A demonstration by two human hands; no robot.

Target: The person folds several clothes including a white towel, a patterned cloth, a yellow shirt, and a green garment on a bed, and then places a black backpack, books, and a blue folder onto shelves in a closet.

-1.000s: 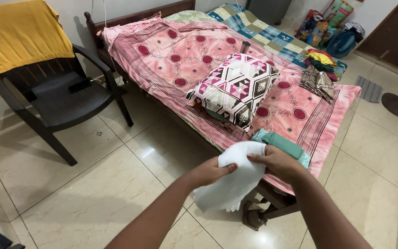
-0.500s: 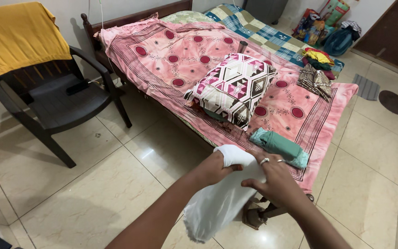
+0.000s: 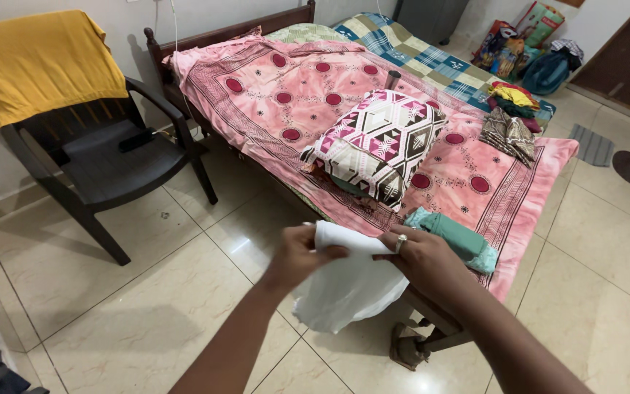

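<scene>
A white cloth (image 3: 344,284) hangs between both my hands in front of the bed, above the tiled floor. My left hand (image 3: 297,255) grips its upper left edge. My right hand (image 3: 421,263), wearing a ring, pinches the upper right edge, so the top is folded into a band and the rest droops below. A folded teal garment (image 3: 461,239) lies on the pink bedspread (image 3: 286,109) just beyond my right hand. A patterned pillow (image 3: 377,142) rests in the middle of the bed.
A dark chair (image 3: 111,164) with a yellow cloth (image 3: 34,62) over its back stands at left. A brown folded garment (image 3: 508,135) and a colourful clothes pile (image 3: 515,98) lie at the bed's far side. Bags (image 3: 526,51) sit by the far wall. A bed leg (image 3: 410,346) is below my hands.
My hands have lifted the white cloth and drawn its top edge into a tighter fold. The view has shifted slightly, with the hands staying in front of the bed's corner.
</scene>
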